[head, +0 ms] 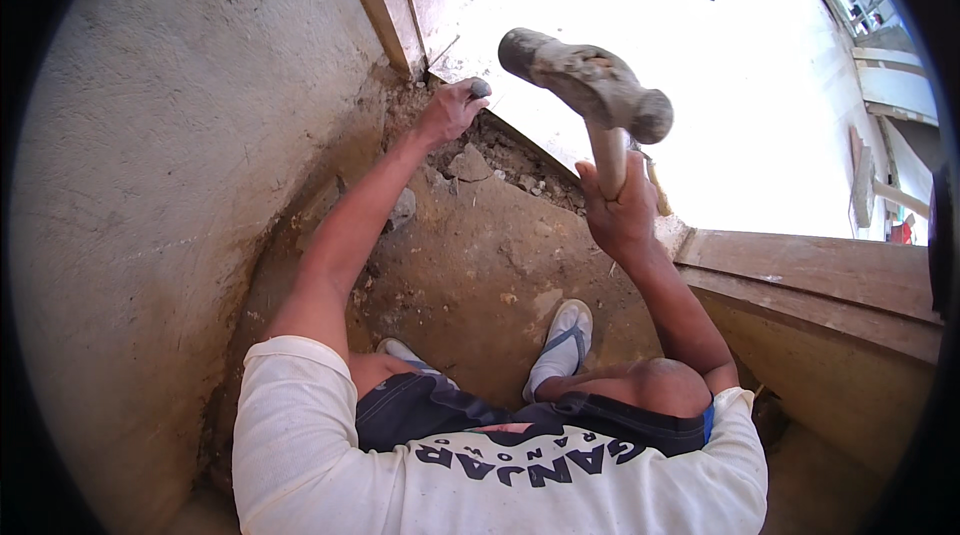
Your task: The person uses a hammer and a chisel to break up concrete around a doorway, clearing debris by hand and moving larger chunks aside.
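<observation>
My left hand [450, 114] grips a metal chisel [480, 89]; only its round struck end shows above my fingers, and its tip is hidden. That hand is at the broken edge of the floor by the foot of the door frame. My right hand [622, 212] holds the wooden handle of a ball-peen hammer [592, 77], raised to the right of the chisel and apart from it. Beneath both hands runs a strip of broken mortar and rubble [517, 160] along the edge of the bright white tiled floor [570, 137].
A rough plaster wall [187, 122] rises at the left. Wooden door frame posts stand at the top [382, 9] and at the right [810, 257]. A grey stone [403, 209] lies by the left forearm. My feet in sandals [562, 343] rest on the brown dirt-covered floor [480, 257].
</observation>
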### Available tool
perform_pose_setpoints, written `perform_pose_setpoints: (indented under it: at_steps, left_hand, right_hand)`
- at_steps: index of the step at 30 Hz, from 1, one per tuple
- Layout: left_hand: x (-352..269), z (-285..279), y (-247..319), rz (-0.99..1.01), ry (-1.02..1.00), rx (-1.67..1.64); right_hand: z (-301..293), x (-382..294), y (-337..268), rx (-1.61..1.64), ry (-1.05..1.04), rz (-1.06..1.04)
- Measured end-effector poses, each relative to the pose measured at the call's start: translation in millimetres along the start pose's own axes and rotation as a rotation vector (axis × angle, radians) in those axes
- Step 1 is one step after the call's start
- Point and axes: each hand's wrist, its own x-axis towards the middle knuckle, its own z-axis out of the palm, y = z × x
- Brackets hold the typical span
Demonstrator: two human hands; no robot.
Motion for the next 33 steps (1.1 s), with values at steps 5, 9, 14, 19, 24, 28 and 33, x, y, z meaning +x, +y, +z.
perform_pose_setpoints:
  at_steps: [5, 9, 14, 19, 24, 28, 33]
  left_hand:
    - [2, 7, 13, -0.163, -0.118, 0.004]
    - [-24, 22, -30, 0.049, -0.05, -0.045]
    - [-34, 11, -44, -0.136, 0.036, -0.206]
    - [-29, -13, -29, -0.208, 0.105, -0.186]
    - [-23, -20, -27, -0.164, 0.154, -0.203]
    - [-21, -18, -31, -0.132, 0.169, -0.154]
    - [-16, -17, -16, -0.146, 0.135, -0.134]
  right_hand:
    - [35, 10, 43, -0.196, -0.463, 0.269]
    - [38, -9, 53, -0.081, -0.46, 0.278]
    - [24, -14, 42, 0.036, -0.396, 0.352]
    - [15, -32, 60, 0.038, -0.334, 0.449]
    - [19, -42, 72, 0.042, -0.301, 0.405]
    - [21, -37, 64, 0.066, -0.327, 0.418]
    - [18, -31, 54, 0.053, -0.334, 0.374]
